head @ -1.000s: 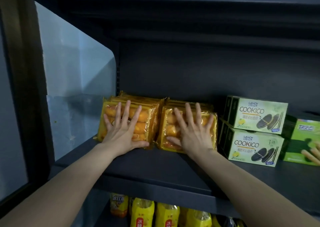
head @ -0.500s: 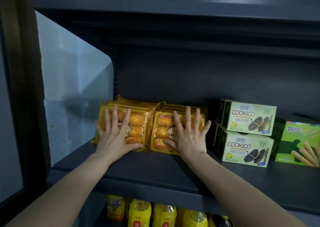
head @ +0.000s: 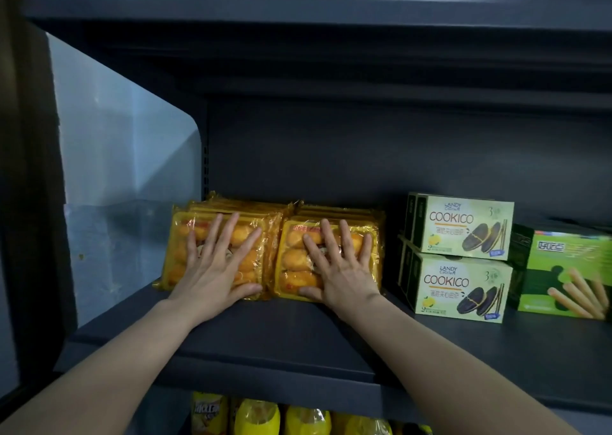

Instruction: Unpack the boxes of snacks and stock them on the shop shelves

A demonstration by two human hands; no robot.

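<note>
Two rows of yellow cake packs stand upright at the back left of a dark shelf (head: pixel 265 335). My left hand (head: pixel 215 269) lies flat with fingers spread against the front of the left pack row (head: pixel 175 252). Against the right pack row (head: pixel 294 262) my right hand (head: pixel 337 269) presses flat in the same way. Neither hand grips anything; the palms only touch the clear wrappers. More packs stand behind the front ones, mostly hidden.
Two stacked green Cookico boxes (head: pixel 460 255) stand right of the packs, then a green biscuit-stick box (head: pixel 563 272). Yellow bottles (head: pixel 265 418) fill the shelf below. A shelf board (head: pixel 298 13) hangs overhead; a pale side panel (head: pixel 116 169) closes the left.
Both hands have pushed the two pack rows further back on the shelf. The view has tilted up and more of the upper shelf shows.
</note>
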